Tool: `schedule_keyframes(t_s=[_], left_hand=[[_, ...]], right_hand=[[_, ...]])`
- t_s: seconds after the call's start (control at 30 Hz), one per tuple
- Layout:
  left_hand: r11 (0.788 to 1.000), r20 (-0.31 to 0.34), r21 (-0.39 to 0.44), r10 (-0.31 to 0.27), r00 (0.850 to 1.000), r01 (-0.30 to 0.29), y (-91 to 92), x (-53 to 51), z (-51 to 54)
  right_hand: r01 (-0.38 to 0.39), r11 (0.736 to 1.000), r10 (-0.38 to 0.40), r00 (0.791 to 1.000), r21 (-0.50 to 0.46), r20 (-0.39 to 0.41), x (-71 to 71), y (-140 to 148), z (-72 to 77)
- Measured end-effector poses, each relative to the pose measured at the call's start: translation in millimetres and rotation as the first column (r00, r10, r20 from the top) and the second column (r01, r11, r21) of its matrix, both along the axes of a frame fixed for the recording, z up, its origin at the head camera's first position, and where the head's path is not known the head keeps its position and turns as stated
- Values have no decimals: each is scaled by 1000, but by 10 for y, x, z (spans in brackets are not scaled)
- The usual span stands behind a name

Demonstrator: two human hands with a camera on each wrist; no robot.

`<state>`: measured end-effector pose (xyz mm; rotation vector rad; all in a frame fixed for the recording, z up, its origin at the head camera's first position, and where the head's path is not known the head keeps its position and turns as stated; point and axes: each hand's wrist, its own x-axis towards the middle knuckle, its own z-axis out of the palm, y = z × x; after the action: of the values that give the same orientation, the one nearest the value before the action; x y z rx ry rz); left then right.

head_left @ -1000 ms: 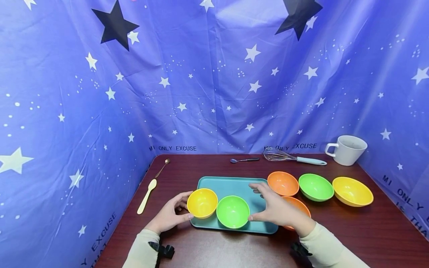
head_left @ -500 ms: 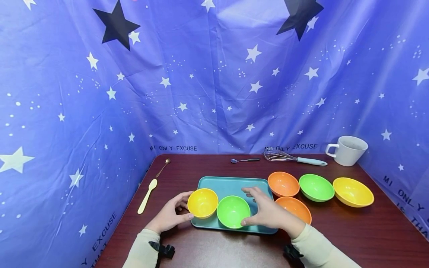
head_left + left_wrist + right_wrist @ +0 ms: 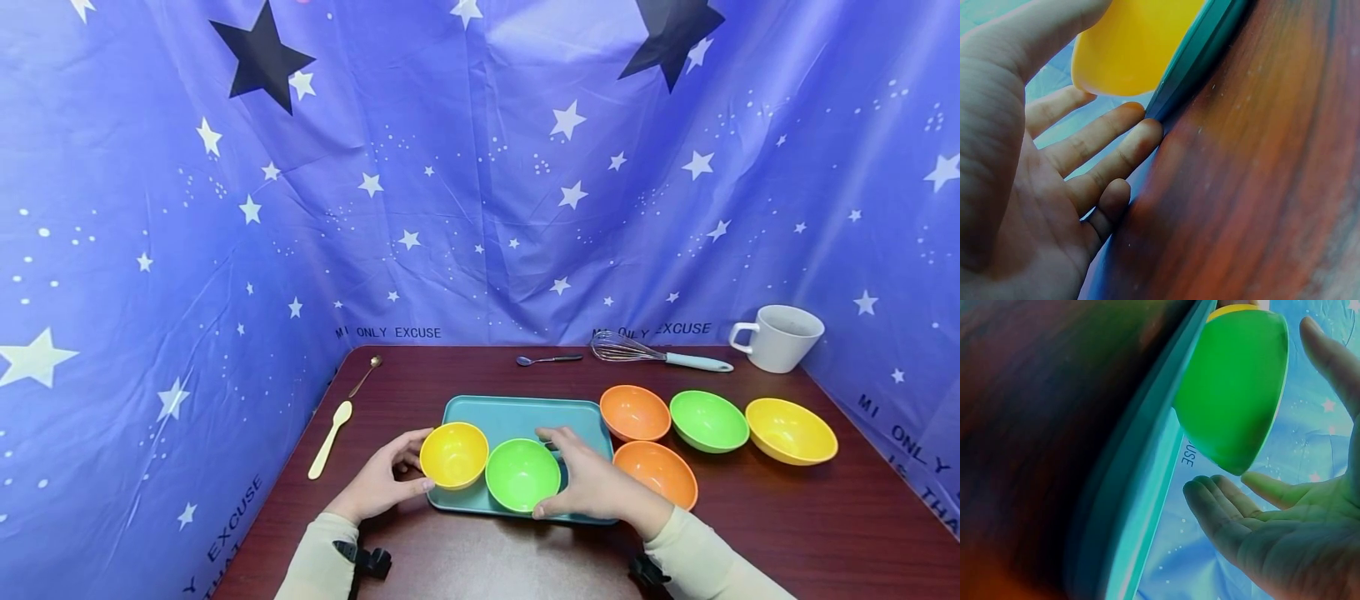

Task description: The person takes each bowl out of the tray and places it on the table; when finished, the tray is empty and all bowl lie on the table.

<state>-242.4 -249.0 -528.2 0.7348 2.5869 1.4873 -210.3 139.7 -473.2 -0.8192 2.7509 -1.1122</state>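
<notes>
- the yellow bowl (image 3: 453, 455) and the green bowl (image 3: 522, 475) stand upright on the near half of the teal tray (image 3: 517, 412), yellow at left, green at right, rims side by side; whether they touch i cannot tell
- set this way, each bowl leaves its outer wall to the hand on that side, probably why neither arm crosses the other
- the left hand (image 3: 384, 479) curves loosely round the yellow bowl's left side, thumb near, fingers far and low by the tray's edge; the grip is wide, and how firmly it bears on the wall i cannot tell
- the right hand (image 3: 588, 482) spans the green bowl's right side in a wide grip, thumb on the near side and apart from the wall, index fingertip right by the rim; the spread likely suits the flaring shape
- both forearms slant in from the near edge, palms facing inward
- just right of the tray, the far orange bowl (image 3: 634, 412) and the near orange bowl (image 3: 656, 473) sit close together, seemingly out of the hands' way
</notes>
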Motion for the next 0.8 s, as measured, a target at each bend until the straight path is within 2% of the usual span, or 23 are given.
schedule_keyframes(t_s=[0.37, 0.8], left_hand=[[1000, -5, 0, -3, 1000, 3, -6, -10, -13], [1000, -5, -3, -4, 1000, 4, -5, -14, -24]], right_hand=[[8, 1000, -9, 999, 19, 48, -5, -37, -55], [-5, 1000, 4, 999, 26, 44, 3, -67, -55]])
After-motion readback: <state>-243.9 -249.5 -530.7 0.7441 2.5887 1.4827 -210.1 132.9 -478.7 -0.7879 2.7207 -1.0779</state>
